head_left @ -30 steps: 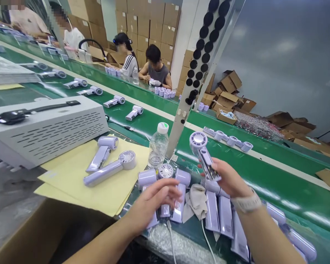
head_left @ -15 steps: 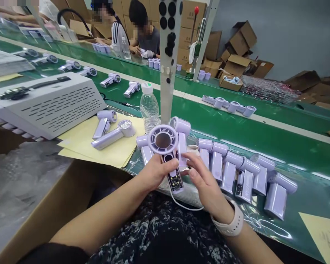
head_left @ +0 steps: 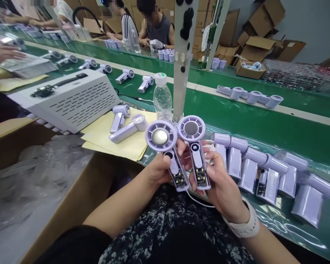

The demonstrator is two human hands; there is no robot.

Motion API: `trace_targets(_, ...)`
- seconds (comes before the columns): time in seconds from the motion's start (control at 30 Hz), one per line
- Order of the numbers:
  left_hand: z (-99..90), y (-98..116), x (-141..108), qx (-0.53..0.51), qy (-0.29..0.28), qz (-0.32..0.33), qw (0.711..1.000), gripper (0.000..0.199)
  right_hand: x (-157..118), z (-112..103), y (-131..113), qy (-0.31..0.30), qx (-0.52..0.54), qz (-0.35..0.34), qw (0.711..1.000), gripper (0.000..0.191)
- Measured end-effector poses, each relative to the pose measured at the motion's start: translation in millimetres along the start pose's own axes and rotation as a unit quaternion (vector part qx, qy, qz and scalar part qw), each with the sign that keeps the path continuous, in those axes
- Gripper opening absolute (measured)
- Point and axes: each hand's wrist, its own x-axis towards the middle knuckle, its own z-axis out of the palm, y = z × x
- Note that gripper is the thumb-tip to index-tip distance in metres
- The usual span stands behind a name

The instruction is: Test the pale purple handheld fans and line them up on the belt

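My left hand (head_left: pixel 162 168) is closed round the handle of a lavender handheld fan (head_left: pixel 178 175), its round ringed head facing me and bare circuit parts showing in the handle. Beside it, a second handheld fan (head_left: pixel 197 148) is gripped by my right hand (head_left: pixel 222 183); a small display on it reads "02" or "20". The two fan heads are side by side, almost touching. A white cable (head_left: pixel 199 202) hangs below the fans; where it plugs in is hidden. To the right, several lavender fans (head_left: pixel 249 172) stand in a row on the green bench.
Two more fans (head_left: pixel 128 132) lie on yellow paper (head_left: pixel 99 141) at left, near a grey vented box (head_left: pixel 79 99). A plastic bottle (head_left: pixel 162 99) and a metal post (head_left: pixel 180 73) stand ahead. Fans sit along the green conveyor (head_left: pixel 203 102). Co-workers (head_left: pixel 156 29) sit across it.
My right hand, earlier open near the fans, now grips a second fan and holds it up next to the left one. The view has turned left, and another person's hands appear at far left.
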Motion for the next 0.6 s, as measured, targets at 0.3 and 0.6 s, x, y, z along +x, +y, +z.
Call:
trace_targets(0.3,-12.8,32.6,4.4,0.052,0.126,0.137,0.981,0.069,32.8,11.8,41.0,0.035,-0.624,0.005,0.781,0.014)
trace_targets(0.6,-0.9,9.8,15.3,-0.016,0.125,0.077,0.989,0.068,6.6,-7.8,8.6,-0.031,-0.146,0.112,0.982,0.019)
